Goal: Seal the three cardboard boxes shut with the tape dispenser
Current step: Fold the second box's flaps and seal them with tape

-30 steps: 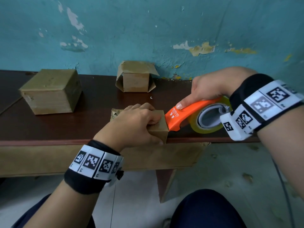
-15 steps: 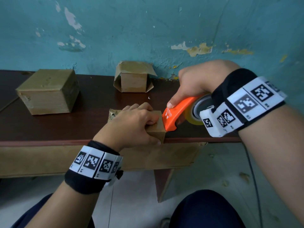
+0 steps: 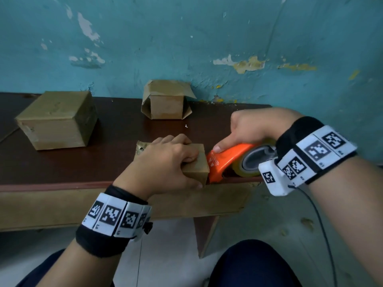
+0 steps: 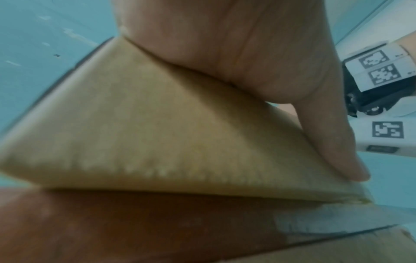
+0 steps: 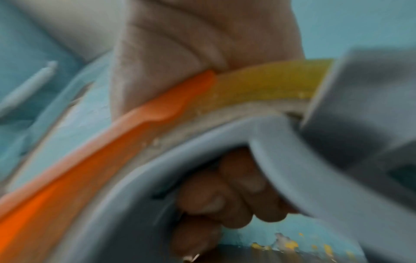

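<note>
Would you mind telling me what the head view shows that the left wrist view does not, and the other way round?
Only the head view shows the two other boxes: the closed one at far left and the one with open flaps by the wall, plus the orange tape dispenser in the right hand. Only the left wrist view shows the gripped box's near side face close up. Both show the left hand holding the small box at the table edge.
</note>
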Motion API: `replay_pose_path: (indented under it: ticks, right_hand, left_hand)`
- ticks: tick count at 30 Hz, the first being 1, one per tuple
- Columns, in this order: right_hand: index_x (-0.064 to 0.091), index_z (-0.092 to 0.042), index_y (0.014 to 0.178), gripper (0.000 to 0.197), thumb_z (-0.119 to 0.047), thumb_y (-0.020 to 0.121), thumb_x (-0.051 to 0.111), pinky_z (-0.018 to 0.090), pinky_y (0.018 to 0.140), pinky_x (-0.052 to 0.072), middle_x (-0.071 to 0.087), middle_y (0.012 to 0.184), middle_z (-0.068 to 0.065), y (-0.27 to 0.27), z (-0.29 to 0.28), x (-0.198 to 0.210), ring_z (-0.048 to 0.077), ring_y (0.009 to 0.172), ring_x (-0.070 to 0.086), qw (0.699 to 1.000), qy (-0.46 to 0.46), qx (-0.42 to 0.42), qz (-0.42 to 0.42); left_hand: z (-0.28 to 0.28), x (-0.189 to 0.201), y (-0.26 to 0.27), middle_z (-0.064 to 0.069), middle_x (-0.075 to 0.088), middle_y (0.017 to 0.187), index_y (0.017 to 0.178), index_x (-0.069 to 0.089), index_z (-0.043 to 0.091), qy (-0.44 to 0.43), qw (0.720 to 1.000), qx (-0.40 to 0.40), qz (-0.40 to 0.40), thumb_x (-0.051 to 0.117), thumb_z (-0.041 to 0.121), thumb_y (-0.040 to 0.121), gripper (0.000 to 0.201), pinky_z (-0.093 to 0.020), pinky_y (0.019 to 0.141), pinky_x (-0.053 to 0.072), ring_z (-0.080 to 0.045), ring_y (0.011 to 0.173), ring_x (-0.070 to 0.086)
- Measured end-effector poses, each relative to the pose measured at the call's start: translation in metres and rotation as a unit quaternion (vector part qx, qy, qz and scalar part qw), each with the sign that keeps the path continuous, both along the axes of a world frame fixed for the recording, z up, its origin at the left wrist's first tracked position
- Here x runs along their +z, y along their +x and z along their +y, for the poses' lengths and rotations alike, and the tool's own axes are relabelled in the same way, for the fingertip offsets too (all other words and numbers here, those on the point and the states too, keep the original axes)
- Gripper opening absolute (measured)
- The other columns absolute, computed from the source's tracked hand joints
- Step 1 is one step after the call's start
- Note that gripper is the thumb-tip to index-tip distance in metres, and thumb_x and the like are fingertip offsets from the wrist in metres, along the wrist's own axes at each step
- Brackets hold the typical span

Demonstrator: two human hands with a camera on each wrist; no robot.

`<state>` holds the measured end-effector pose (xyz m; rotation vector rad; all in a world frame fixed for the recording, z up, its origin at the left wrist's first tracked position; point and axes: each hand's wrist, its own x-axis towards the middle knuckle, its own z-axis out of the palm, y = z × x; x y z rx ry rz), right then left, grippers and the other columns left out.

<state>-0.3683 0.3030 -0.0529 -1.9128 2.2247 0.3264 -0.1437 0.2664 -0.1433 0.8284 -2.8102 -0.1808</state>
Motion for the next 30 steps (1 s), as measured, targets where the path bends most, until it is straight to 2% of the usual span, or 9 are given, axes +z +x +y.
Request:
replay_pose_path:
  ticks: [6,8,11,15,18,21,23,26,30]
  right_hand:
    - [0.069,-0.013,0.057,0.079,-0.091,0.053,0.063,0.035,0.067,0.05,0.065,0.053,0.0,-0.026,0.008,0.0,0.02,0.057,0.064,0.992,-0.011,-0.074,-0.104]
    - [0.074,-0.009,0.066,0.084,-0.091,0.049,0.064,0.038,0.071,0.053,0.072,0.06,0.004,-0.034,0.013,-0.001,0.024,0.06,0.068,0.979,-0.048,-0.102,-0.168]
    - [0.078,-0.004,0.083,0.087,-0.086,0.056,0.068,0.04,0.078,0.058,0.078,0.077,0.015,-0.045,0.021,-0.005,0.03,0.066,0.073,0.934,-0.107,-0.156,-0.303]
    - [0.077,-0.006,0.095,0.075,-0.076,0.07,0.078,0.041,0.08,0.061,0.078,0.077,0.011,-0.049,0.012,-0.03,0.026,0.062,0.072,0.861,-0.214,-0.241,-0.394]
    - [0.078,-0.01,0.113,0.062,-0.062,0.079,0.079,0.047,0.094,0.061,0.08,0.095,0.016,-0.048,0.005,-0.043,0.029,0.076,0.073,0.806,-0.236,-0.273,-0.468]
    - [0.074,-0.009,0.121,0.052,-0.048,0.088,0.077,0.042,0.089,0.061,0.078,0.103,0.015,-0.04,0.006,-0.042,0.029,0.084,0.073,0.76,-0.21,-0.262,-0.556]
    - [0.071,-0.008,0.118,0.045,-0.042,0.089,0.076,0.044,0.091,0.06,0.076,0.106,0.014,-0.032,0.009,-0.043,0.029,0.09,0.071,0.726,-0.175,-0.238,-0.621]
    - [0.074,-0.008,0.117,0.045,-0.03,0.078,0.082,0.044,0.087,0.064,0.078,0.11,0.016,-0.022,0.013,-0.055,0.03,0.095,0.076,0.692,-0.143,-0.239,-0.667]
    - [0.072,-0.002,0.123,0.041,-0.013,0.084,0.08,0.048,0.088,0.062,0.078,0.108,0.02,-0.019,0.01,-0.074,0.034,0.1,0.077,0.669,-0.198,-0.288,-0.656]
  left_hand:
    - [0.003,-0.003,0.003,0.009,0.054,0.13,0.077,0.039,0.041,-0.018,1.0,0.016,0.02,0.075,0.075,0.069,0.051,-0.035,0.094,0.043,-0.015,0.108,0.054]
    - [0.003,-0.004,0.003,0.01,0.056,0.127,0.081,0.041,0.04,-0.012,0.999,0.022,0.026,0.075,0.075,0.068,0.051,-0.037,0.094,0.045,-0.016,0.106,0.056]
    - [0.001,-0.005,0.004,0.01,0.056,0.127,0.093,0.053,0.037,-0.016,0.999,0.027,0.021,0.072,0.076,0.07,0.049,-0.036,0.096,0.046,-0.015,0.108,0.056]
    - [0.0,-0.006,0.004,0.01,0.057,0.128,0.105,0.063,0.031,-0.012,0.999,0.025,0.017,0.072,0.076,0.071,0.057,-0.037,0.097,0.047,-0.015,0.108,0.058]
    - [0.003,-0.004,0.006,0.013,0.057,0.111,0.09,0.047,0.035,-0.017,0.999,0.026,0.033,0.067,0.071,0.075,0.045,-0.032,0.087,0.04,-0.015,0.097,0.055]
    - [0.006,0.0,0.007,0.017,0.048,0.093,0.091,0.037,0.034,-0.012,0.999,0.029,0.031,0.067,0.066,0.079,0.046,-0.029,0.082,0.031,-0.012,0.088,0.047]
    - [0.007,0.002,0.007,0.017,0.05,0.096,0.103,0.039,0.033,-0.015,0.999,0.029,0.035,0.07,0.066,0.078,0.052,-0.029,0.083,0.032,-0.012,0.092,0.05]
    - [0.007,0.001,0.008,0.017,0.048,0.099,0.116,0.039,0.033,-0.007,0.999,0.032,0.042,0.072,0.067,0.078,0.062,-0.028,0.085,0.033,-0.012,0.099,0.053]
    - [0.007,0.0,0.009,0.018,0.048,0.103,0.12,0.039,0.034,-0.007,0.998,0.034,0.043,0.072,0.067,0.079,0.062,-0.026,0.083,0.03,-0.014,0.104,0.055]
